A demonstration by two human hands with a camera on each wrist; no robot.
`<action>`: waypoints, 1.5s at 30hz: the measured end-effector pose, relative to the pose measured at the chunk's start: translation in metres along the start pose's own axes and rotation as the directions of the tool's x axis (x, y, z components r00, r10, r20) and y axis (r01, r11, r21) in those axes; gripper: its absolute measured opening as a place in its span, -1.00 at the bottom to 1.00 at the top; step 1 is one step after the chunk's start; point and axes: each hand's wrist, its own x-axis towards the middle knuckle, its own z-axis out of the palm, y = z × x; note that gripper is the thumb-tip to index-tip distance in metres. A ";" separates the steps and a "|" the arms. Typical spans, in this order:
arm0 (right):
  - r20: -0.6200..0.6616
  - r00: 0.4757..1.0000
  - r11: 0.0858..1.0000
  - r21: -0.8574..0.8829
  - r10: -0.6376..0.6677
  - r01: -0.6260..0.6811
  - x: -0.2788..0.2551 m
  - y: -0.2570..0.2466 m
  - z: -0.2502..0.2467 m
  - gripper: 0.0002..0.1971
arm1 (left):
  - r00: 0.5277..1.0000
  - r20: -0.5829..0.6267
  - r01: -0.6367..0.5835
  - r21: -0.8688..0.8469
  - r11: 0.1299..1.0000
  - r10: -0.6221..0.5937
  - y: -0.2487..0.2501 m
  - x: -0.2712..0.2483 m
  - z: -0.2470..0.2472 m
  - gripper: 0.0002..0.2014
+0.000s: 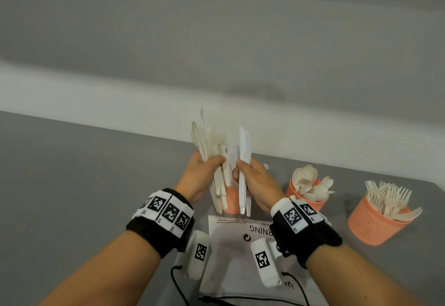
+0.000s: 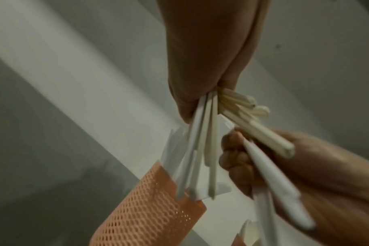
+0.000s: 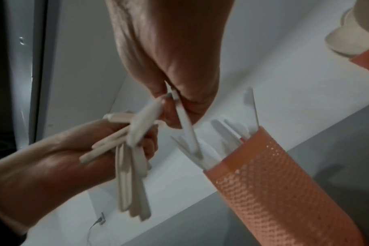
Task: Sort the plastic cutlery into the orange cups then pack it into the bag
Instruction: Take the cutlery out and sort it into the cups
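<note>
Knives, a few flat white plastic ones, are pinched in our right hand at frame centre, while our left hand grips a mixed cream plastic cutlery bundle. That loose fan could slip. Only the right wrist view shows knives already in the orange mesh cup.

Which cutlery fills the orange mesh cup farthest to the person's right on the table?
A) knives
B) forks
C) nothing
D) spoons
B: in the head view, tined plastic forks stand in the rightmost orange mesh cup, while the orange mesh cup beside it holds round-bowled plastic spoons.
</note>
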 end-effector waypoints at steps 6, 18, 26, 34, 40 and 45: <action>-0.230 0.961 0.978 0.103 -0.155 0.182 0.022 -0.010 -0.018 -0.84 | 0.994 -0.054 0.086 -0.140 0.986 -0.094 0.002 0.005 -0.014 -0.88; -0.059 0.986 0.969 -0.206 -0.153 0.138 0.035 0.033 0.004 -0.93 | 0.975 0.191 0.138 -0.117 0.984 -0.114 0.003 -0.003 -0.025 -0.78; -0.065 0.987 0.933 -0.339 -0.150 0.119 0.036 0.018 -0.005 -0.83 | 0.955 0.267 0.174 -0.139 0.975 -0.132 0.002 -0.007 -0.023 -0.87; -0.108 0.984 0.983 0.102 -0.145 0.156 0.022 -0.039 -0.010 -0.70 | 0.907 0.405 0.217 -0.209 0.954 -0.117 0.000 -0.007 -0.026 -0.68; 0.297 0.953 0.857 0.476 0.056 -0.199 0.012 -0.055 -0.010 -0.78 | 0.781 0.592 0.318 -0.102 0.943 -0.199 -0.005 -0.012 -0.028 -0.70; 0.193 0.980 0.912 0.391 0.051 -0.124 0.014 -0.053 -0.015 -0.77 | 0.749 0.617 0.295 0.015 0.955 -0.241 -0.006 -0.015 -0.031 -0.83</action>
